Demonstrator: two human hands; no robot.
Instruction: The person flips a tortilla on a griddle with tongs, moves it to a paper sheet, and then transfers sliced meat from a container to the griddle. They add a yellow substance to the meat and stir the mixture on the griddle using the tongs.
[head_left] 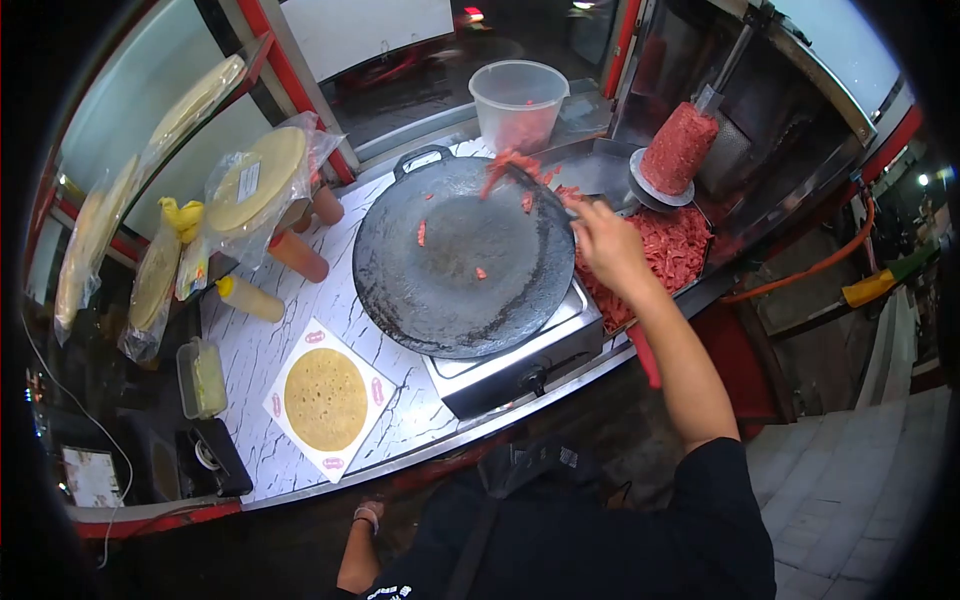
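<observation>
One clump of red shredded meat (505, 165) hangs over the round black iron pan (455, 265) on the white marbled tabletop (250, 350). It is carried on a dark metal utensil (545, 185) that the right hand (608, 245) grips with its fingers closed. Loading the pan seems underway, and next comes a controlled drop at its centre. The left hand is out of sight.
</observation>
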